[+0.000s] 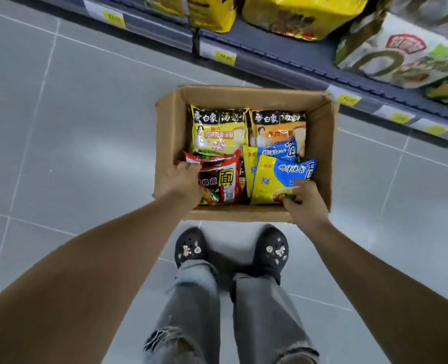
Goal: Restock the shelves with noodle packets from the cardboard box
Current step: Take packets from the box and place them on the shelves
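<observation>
An open cardboard box (320,143) stands on the floor in front of my feet. It holds noodle packets: a yellow one (219,131) at the far left, an orange one (276,127) at the far right, red ones (224,177) at the near left and blue-and-yellow ones (275,177) at the near right. My left hand (184,181) grips the left edge of the red packets. Inside the box my right hand (303,199) is closed on the near corner of the top blue-and-yellow packet.
A grey shelf edge (283,60) with yellow price tags runs across the top, right behind the box. Large yellow bags (299,14) and green-and-white packs (399,53) sit on the shelves. Grey tiled floor (73,127) lies to the left. My shoes (191,248) stand just before the box.
</observation>
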`<state>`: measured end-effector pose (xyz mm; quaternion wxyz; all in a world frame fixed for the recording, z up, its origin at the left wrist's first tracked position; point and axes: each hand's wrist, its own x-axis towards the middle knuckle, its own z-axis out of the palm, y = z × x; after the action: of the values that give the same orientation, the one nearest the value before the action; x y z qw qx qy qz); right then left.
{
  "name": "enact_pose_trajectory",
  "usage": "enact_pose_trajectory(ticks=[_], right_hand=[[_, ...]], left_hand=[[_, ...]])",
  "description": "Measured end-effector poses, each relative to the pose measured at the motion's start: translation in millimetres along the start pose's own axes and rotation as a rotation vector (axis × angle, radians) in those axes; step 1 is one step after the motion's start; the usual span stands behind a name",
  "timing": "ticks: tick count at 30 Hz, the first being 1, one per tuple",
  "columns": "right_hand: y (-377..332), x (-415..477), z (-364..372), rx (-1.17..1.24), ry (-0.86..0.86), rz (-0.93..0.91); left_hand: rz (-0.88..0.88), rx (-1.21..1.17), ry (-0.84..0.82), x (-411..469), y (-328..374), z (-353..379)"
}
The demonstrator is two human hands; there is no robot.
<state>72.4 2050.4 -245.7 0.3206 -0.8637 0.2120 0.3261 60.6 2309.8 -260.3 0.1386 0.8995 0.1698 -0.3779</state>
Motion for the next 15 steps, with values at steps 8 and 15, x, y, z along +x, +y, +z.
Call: enact_pose_trajectory(ticks=[8, 15], right_hand=[[17, 78, 7, -0.629, 0.135, -0.178], [13, 113, -8, -1.159, 0.005, -0.224]], left_hand=[[0.037, 0.518, 0.067, 33, -1, 16], [0.098, 0.289, 0.097, 33, -1, -9]])
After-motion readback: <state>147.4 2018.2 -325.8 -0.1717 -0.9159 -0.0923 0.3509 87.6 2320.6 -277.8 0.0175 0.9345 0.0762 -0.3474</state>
